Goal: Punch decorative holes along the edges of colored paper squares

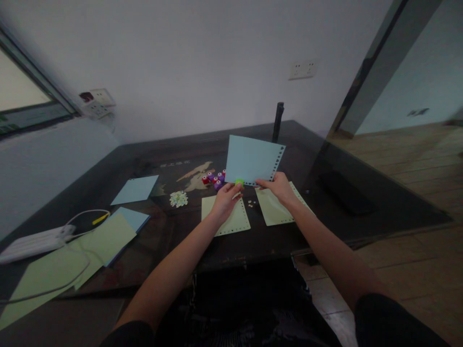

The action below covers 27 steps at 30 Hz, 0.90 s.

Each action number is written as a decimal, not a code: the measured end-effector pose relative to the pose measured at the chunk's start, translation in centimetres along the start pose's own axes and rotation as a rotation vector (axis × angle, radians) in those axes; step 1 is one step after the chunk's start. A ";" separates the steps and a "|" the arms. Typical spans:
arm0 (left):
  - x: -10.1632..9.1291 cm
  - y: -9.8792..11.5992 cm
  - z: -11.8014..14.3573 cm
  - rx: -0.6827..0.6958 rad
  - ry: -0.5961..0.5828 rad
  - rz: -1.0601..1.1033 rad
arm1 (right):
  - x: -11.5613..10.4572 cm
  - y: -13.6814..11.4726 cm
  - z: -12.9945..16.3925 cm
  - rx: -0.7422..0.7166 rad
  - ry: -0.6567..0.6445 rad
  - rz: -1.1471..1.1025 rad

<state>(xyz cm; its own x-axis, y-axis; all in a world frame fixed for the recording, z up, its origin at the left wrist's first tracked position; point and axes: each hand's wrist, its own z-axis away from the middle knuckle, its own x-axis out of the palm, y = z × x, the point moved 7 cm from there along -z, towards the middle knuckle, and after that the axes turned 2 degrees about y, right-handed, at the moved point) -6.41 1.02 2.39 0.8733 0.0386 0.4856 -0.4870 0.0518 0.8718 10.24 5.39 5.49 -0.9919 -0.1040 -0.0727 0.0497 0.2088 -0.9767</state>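
- From my distant seat, I see 2 bare hands close together in front of the person, raised above the dark table (pixel 159 241).
- The left hand (pixel 226 198) is clasped around a green punch (pixel 239 182), with its thumb on top; the punch sits at the lower edge of a blue sheet (pixel 253 156), near its left corner.
- The right hand (pixel 278 187) pinches the same sheet by its lower right part, so the sheet is held up between the hands and tilted.
- I see holes along 2 edges: the right edge, and the lower edge from the right hand toward the punch.
- Below the left hand lies 1 pale green sheet (pixel 233 221); below the right hand lies 1 more pale green sheet (pixel 277 209). Both have holes.
- Just beyond the left hand are red and purple punches (pixel 217 185); farther left of it is a pile of paper bits (pixel 178 198).
- I judge that the step in hand is punching the lower edge, almost to its end.
- The next move calls, I think, for a firm thumb press, with the right hand steady.
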 end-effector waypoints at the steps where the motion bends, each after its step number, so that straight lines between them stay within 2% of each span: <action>1: 0.0 0.0 0.0 0.002 -0.002 0.001 | 0.1 -0.2 0.1 -0.003 -0.006 0.004; 27: -0.3 0.2 0.1 0.008 0.055 0.017 | 0.3 -1.2 0.6 -0.012 -0.002 0.008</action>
<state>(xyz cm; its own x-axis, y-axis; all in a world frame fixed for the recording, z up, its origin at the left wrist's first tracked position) -6.73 0.94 2.44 0.8630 0.0945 0.4963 -0.5016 0.0423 0.8641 9.94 4.56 6.56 -0.9912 -0.1045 -0.0812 0.0564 0.2216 -0.9735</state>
